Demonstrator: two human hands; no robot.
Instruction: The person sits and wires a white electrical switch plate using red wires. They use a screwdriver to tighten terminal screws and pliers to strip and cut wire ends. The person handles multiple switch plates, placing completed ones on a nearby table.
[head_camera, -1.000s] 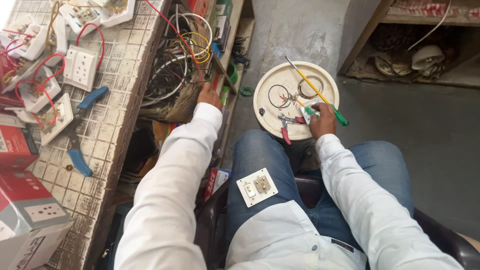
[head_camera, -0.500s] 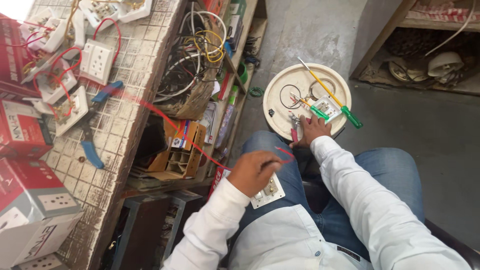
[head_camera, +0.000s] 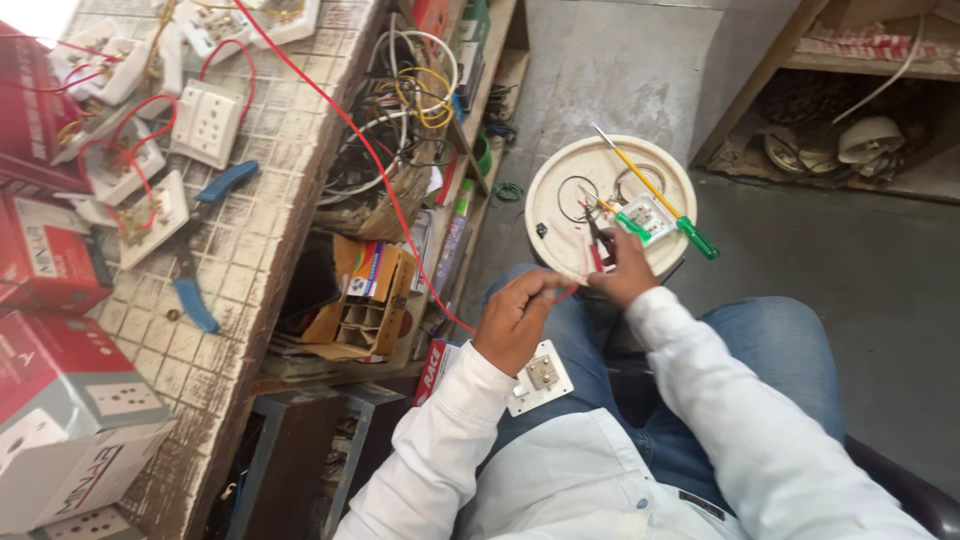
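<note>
**Red wire being pulled across to the lap**

The tiled desk (head_camera: 270, 200) is running along the person's left, carrying red cartons (head_camera: 60, 400), white socket plates (head_camera: 205, 122) and blue-handled pliers (head_camera: 200, 240) near its inner edge. A round white board (head_camera: 560, 215) is sitting ahead of the knees, holding two green-handled screwdrivers (head_camera: 660, 205). A small switch plate (head_camera: 541, 375) is lying on the lap. The left hand (head_camera: 515, 320) is closing its fingers around the red wire (head_camera: 370, 160), which is trailing down from the desk top; the right hand (head_camera: 625, 270) is pinching its free end beside the board. The wire looks gathered but not yet connected. Tangled cables (head_camera: 400, 120) on the shelf are crowding its path.
</note>
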